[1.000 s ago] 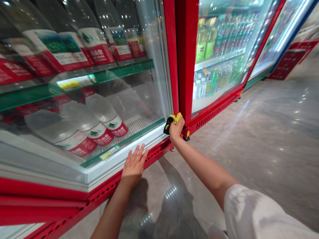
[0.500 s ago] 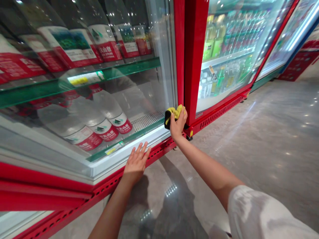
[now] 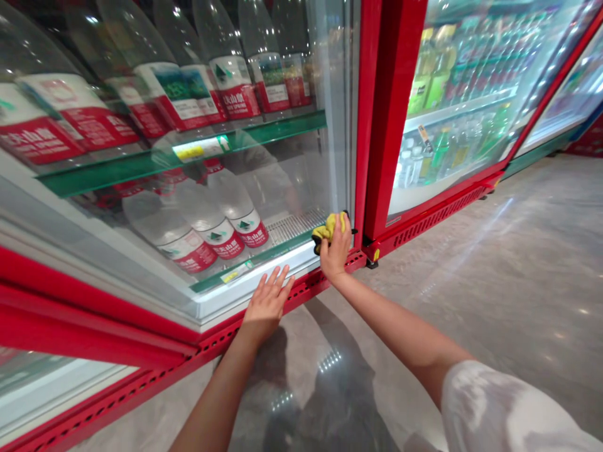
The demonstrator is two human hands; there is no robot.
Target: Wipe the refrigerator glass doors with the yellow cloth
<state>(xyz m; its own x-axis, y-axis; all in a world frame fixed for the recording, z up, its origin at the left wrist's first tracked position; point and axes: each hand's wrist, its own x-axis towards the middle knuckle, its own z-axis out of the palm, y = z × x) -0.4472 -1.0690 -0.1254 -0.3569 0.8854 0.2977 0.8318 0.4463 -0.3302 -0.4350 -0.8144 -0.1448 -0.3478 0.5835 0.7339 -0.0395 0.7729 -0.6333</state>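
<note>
My right hand [image 3: 336, 251] is closed around a yellow and black cloth [image 3: 325, 233], which is at the lower right corner of a glass cooler door [image 3: 301, 182]. Part of the cloth is hidden behind my fingers. My left hand [image 3: 267, 302] lies with fingers spread at the door's lower edge, over the white and red bottom frame [image 3: 230, 307]. Through the glass, several large water bottles [image 3: 240, 88] with red and white labels stand on a green-edged shelf [image 3: 141, 164]. Below them, more such bottles [image 3: 226, 240] stand near a wire rack [image 3: 296, 226].
A second red cooler [image 3: 377, 125] with lit drinks bottles [image 3: 443, 147] adjoins on the right, its vent grille [image 3: 438, 216] close to the floor. Another red door frame [image 3: 94, 314] slants across the lower left. The shiny grey floor [image 3: 494, 282] extends to the right.
My view has shifted, so the coolers appear farther right. My right hand has moved the cloth leftward along the door, away from the red frame. The left hand stays spread at the lower edge.
</note>
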